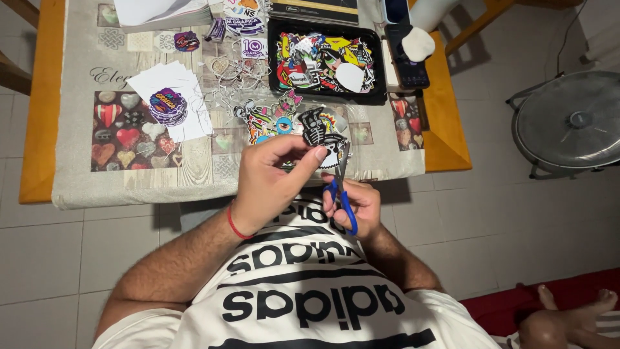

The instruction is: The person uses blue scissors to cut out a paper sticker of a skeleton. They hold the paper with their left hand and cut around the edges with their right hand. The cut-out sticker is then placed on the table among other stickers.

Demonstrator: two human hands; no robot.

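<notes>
My left hand (274, 178) pinches a black and white sticker (318, 131) between thumb and fingers, held up in front of my chest. My right hand (354, 203) grips blue-handled scissors (341, 194), whose blades point up and meet the sticker's right edge. A red cord circles my left wrist. A sheet of colourful stickers (271, 117) lies on the table just beyond my hands.
A black tray (323, 97) heaped with cut stickers stands at the back of the cloth-covered table (77, 187). White paper backings and a purple sticker stack (168, 106) lie left. A phone (405, 61) sits right of the tray. A fan (571, 123) stands on the tiled floor.
</notes>
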